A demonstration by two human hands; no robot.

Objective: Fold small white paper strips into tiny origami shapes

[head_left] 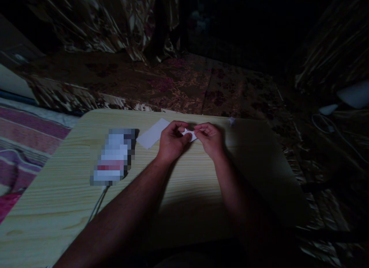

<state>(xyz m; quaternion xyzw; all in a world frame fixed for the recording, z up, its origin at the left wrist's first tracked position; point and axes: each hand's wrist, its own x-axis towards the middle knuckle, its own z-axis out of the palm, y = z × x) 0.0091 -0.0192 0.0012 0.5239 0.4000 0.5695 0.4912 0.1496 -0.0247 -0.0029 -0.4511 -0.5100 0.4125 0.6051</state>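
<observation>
Pinching small folded white paper piece (190,135) in narrow grips of bare left hand (173,142) and bare right hand (211,140) | holding it just right of flat white rectangular paper sheet (152,134) | showing left of that sheet: pixelated rectangular device (113,156) with thin white cable (98,202)

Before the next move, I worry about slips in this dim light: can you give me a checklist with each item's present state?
1. Left hand on the small white paper: ok, thumb resting on it.
2. Right hand on the same paper: ok, fingertips at its right end.
3. Paper's edges lined up: cannot tell, fingers cover part of it.
4. Larger white sheet clear of the left hand: cannot tell, they overlap in view.
5. Blurred-out device clear of both hands: ok, off to the left.
6. Lighting: not ok, the table's right side is in deep shadow.
</observation>
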